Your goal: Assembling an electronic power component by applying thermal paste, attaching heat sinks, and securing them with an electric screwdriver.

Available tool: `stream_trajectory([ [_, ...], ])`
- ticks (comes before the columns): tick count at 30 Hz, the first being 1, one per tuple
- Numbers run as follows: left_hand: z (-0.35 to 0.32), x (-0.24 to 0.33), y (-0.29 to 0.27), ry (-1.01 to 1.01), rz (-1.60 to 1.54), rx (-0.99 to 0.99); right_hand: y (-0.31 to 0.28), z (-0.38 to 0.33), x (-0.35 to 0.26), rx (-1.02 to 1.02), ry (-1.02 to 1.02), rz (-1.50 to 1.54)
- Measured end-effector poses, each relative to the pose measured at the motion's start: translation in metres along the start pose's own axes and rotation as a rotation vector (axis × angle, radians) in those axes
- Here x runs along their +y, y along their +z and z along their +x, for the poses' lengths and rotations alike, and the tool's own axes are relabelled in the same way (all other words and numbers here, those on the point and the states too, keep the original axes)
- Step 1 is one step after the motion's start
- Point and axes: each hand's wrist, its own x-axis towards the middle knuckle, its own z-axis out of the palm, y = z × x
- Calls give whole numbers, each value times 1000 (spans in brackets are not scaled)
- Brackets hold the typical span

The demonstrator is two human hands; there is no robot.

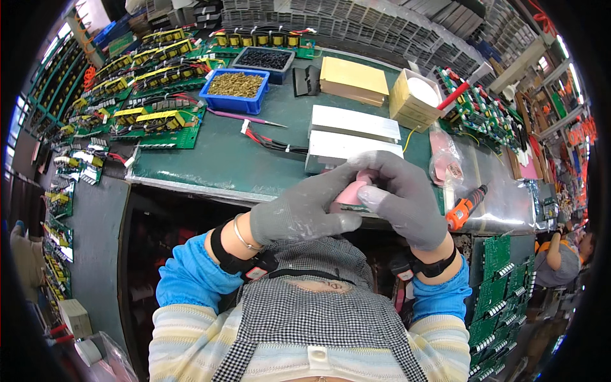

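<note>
Both my hands wear grey gloves and meet over the front edge of the green bench. Between them is a bent piece of pink sheet (349,196), partly hidden by the fingers. My left hand (302,202) is closed on it from the left, thumb below. My right hand (408,197) pinches its upper right part between thumb and fingers. Just beyond the hands lies a silver metal housing (353,148), with dark and red wires (270,142) running left from it to a white connector. Behind it shows another pale metal face (353,123).
A blue bin of brass-coloured screws (235,84), a bin of black parts (264,58) and a purple-handled tool (248,118) lie beyond. Yellow sheets (353,79) are stacked at the back. An orange electric screwdriver (466,208) and bagged pink pieces (444,156) lie right; circuit boards (159,124) left.
</note>
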Motion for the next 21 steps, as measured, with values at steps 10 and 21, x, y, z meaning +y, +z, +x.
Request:
stream_trajectory([
  [10, 10, -25, 0, 48, -361, 114, -5, 5, 8, 131, -227, -248],
  [21, 27, -2, 1, -304, -645, -81, -12, 5, 40, 303, -605, -838],
])
